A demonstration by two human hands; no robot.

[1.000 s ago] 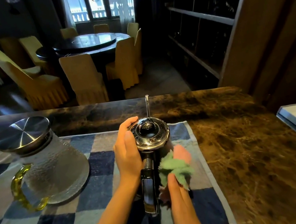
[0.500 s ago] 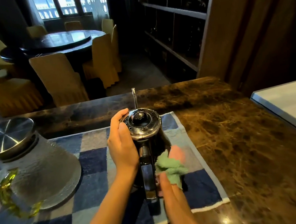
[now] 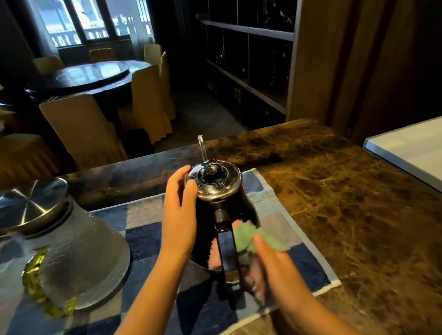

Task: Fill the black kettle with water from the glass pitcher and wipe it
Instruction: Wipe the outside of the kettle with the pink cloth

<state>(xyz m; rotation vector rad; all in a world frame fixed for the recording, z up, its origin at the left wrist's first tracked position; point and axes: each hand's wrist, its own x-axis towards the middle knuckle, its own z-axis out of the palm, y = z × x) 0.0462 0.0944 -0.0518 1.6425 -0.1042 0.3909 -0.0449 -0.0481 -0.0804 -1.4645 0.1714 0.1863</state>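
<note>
On the kettle, the cloth has shifted behind the handle.

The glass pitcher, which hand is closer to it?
Left. The left hand steadies the kettle just right of the glass pitcher; the right hand is beyond the kettle.

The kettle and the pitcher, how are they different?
The black kettle is dark and shiny; the glass pitcher is see-through and bumpy. The kettle's handle is black, the pitcher's yellow. The hands touch only the kettle. Both have metal lids and stand on the checked towel.
</note>
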